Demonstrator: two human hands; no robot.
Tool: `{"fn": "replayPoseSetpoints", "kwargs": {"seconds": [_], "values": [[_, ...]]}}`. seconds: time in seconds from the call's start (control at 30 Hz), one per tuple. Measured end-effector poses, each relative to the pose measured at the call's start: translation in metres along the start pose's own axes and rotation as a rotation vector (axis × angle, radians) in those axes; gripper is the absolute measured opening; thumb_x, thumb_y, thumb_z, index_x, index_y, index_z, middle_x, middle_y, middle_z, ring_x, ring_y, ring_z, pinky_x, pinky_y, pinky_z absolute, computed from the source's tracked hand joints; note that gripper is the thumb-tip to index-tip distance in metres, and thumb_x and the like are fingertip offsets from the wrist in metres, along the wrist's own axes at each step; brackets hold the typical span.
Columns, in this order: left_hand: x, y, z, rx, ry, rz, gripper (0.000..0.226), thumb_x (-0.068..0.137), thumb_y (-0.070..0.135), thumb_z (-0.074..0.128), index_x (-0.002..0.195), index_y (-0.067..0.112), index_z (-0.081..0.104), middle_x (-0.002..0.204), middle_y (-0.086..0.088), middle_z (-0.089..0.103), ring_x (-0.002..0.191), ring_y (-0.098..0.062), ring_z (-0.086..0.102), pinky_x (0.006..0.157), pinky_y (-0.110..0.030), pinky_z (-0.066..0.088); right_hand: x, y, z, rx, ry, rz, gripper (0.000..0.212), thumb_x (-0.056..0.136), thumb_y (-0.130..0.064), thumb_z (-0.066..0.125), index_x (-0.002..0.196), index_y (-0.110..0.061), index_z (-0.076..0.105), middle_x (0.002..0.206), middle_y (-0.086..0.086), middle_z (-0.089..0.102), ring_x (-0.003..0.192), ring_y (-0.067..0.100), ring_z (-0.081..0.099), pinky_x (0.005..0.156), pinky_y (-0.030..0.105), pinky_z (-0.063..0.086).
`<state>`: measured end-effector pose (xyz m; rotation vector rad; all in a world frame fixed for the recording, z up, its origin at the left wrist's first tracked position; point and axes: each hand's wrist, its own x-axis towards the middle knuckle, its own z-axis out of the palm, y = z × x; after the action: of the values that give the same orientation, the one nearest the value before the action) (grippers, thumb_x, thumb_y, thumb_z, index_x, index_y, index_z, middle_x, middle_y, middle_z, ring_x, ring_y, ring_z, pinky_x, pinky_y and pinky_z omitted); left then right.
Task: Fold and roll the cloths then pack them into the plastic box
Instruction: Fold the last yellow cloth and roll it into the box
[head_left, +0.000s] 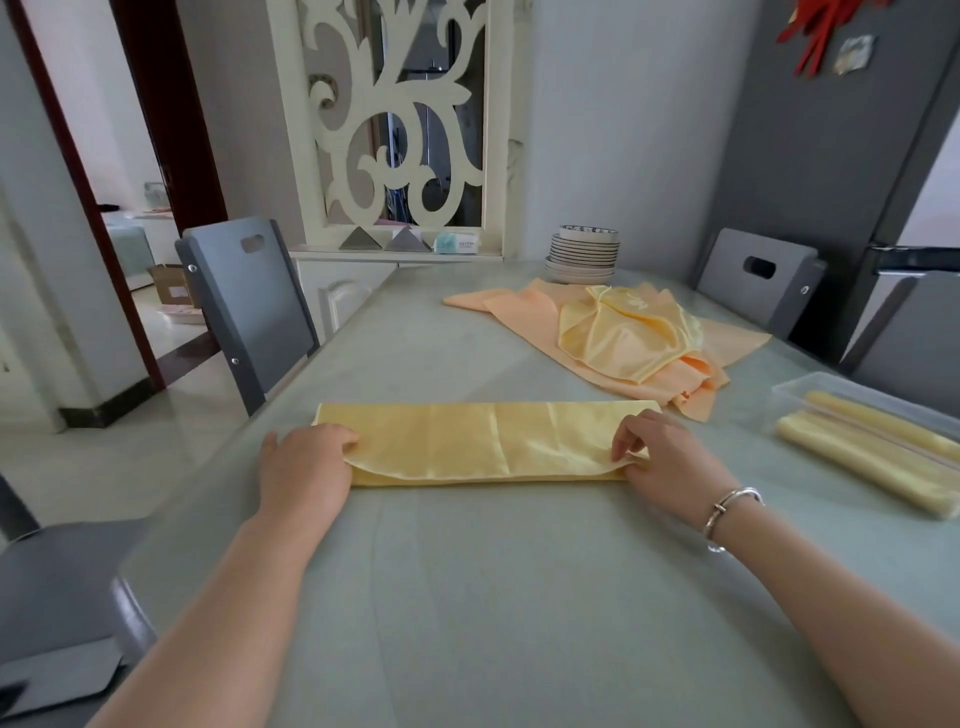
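Our left hand (306, 467) pinches the left end of the folded yellow satin cloth (478, 441), fingers curled over its top layer and thumb tucked at the near edge. Our right hand (660, 457) does the same at the right end, fingertips pressing the upper layer down onto the beginning of a roll. Both hands are closed on the cloth and set well apart, one at each end.

The cloth lies straight ahead at twelve o'clock, its long axis running nine to three across our view. Its near edge is already curled over into a low lip between the hands. The rolling direction is therefore away from us, toward twelve o'clock, at right angles to that long axis. Neither hand is clearly nearer; they sit about level, which we judge should help keep the roll even.

On the grey-green surface (493, 597) beyond, at about one o'clock, a loose heap of unfolded cloths (623, 338) waits, yellow satin on top of peach fabric. At three o'clock the clear plastic box (810, 395) holds two rolled cloths (872, 452) lying side by side. A stack of plates (582, 257) stands at the far edge.
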<state>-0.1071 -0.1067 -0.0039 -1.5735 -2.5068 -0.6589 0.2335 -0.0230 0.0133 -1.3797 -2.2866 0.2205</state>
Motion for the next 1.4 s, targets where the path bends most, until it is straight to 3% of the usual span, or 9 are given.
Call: {"fn": "replayPoseSetpoints", "kwargs": {"seconds": [0.23,0.43,0.53,0.63,0.77,0.93,1.17,1.3,1.4], "values": [[0.002,-0.002,0.001,-0.025,-0.001,-0.043,0.057,0.080,0.000,0.043,0.126,0.031,0.058,0.128,-0.001,0.059,0.124,-0.022,0.047,0.116,-0.041,0.014,0.000,-0.001,0.002,0.015,-0.012,0.000,0.024,0.074,-0.003,0.055,0.079,-0.027,0.055,0.088,-0.010,0.050,0.096,0.016,0.052,0.088,0.034,0.043],[-0.006,0.017,-0.008,-0.377,0.046,0.126,0.061,0.064,0.004,0.047,0.102,0.049,0.064,0.111,0.009,0.068,0.095,-0.025,0.060,0.095,-0.042,0.046,-0.003,-0.001,-0.006,0.140,-0.107,0.105,0.013,0.071,-0.021,0.054,0.080,-0.028,0.060,0.096,-0.005,0.058,0.098,0.015,0.053,0.089,0.035,0.043],[-0.012,0.032,-0.006,-0.432,-0.005,0.288,0.049,0.065,0.017,0.043,0.100,0.042,0.068,0.113,0.020,0.065,0.111,-0.016,0.056,0.103,-0.037,0.040,-0.001,0.005,-0.009,0.247,-0.004,0.176,0.018,0.074,-0.032,0.054,0.084,-0.021,0.062,0.096,-0.001,0.058,0.096,0.017,0.053,0.077,0.029,0.039],[-0.020,0.049,-0.005,-0.460,-0.030,0.352,0.035,0.080,0.022,0.049,0.107,0.033,0.069,0.117,0.016,0.064,0.116,-0.007,0.053,0.101,-0.024,0.036,0.004,0.022,-0.007,0.165,0.128,0.308,0.015,0.085,-0.028,0.056,0.094,-0.017,0.057,0.103,0.003,0.057,0.098,0.023,0.053,0.079,0.031,0.040],[-0.024,0.062,0.003,-0.417,-0.103,0.535,0.040,0.083,0.037,0.042,0.112,0.031,0.068,0.117,0.017,0.064,0.113,-0.001,0.053,0.097,-0.015,0.032,0.009,0.043,-0.003,0.005,0.016,0.534,0.039,0.086,-0.043,0.052,0.111,-0.013,0.051,0.111,0.009,0.055,0.113,0.029,0.046,0.092,0.038,0.041],[-0.024,0.067,0.014,-0.317,-0.150,0.670,0.051,0.082,0.051,0.031,0.106,0.032,0.071,0.117,0.019,0.065,0.113,0.003,0.054,0.101,-0.025,0.036,0.012,0.042,-0.006,0.016,-0.090,0.599,0.045,0.089,-0.050,0.048,0.059,-0.017,0.041,0.064,0.003,0.042,0.077,0.027,0.042,0.059,0.030,0.031],[-0.024,0.068,0.017,-0.336,-0.175,0.627,0.048,0.082,0.053,0.034,0.103,0.033,0.072,0.116,0.021,0.065,0.111,0.004,0.053,0.093,-0.012,0.032,0.008,0.034,-0.011,-0.025,-0.156,0.570,0.037,0.084,-0.045,0.052,0.068,-0.012,0.046,0.074,0.005,0.052,0.087,0.029,0.050,0.059,0.030,0.030],[-0.024,0.068,0.018,-0.336,-0.184,0.600,0.026,0.093,0.036,0.050,0.107,0.032,0.071,0.118,0.022,0.063,0.113,0.003,0.051,0.092,-0.011,0.033,0.008,0.021,-0.017,0.274,-0.106,0.529,0.023,0.087,-0.028,0.060,0.097,-0.011,0.047,0.093,0.005,0.053,0.087,0.023,0.052,0.069,0.030,0.034],[-0.025,0.069,0.019,-0.337,-0.190,0.581,0.025,0.094,0.035,0.050,0.108,0.033,0.071,0.118,0.023,0.062,0.114,0.002,0.050,0.091,-0.014,0.036,0.007,0.012,-0.020,0.920,-0.012,0.548,0.010,0.089,-0.006,0.057,0.086,-0.010,0.049,0.074,0.003,0.050,0.060,0.014,0.046,0.052,0.023,0.035]]}}
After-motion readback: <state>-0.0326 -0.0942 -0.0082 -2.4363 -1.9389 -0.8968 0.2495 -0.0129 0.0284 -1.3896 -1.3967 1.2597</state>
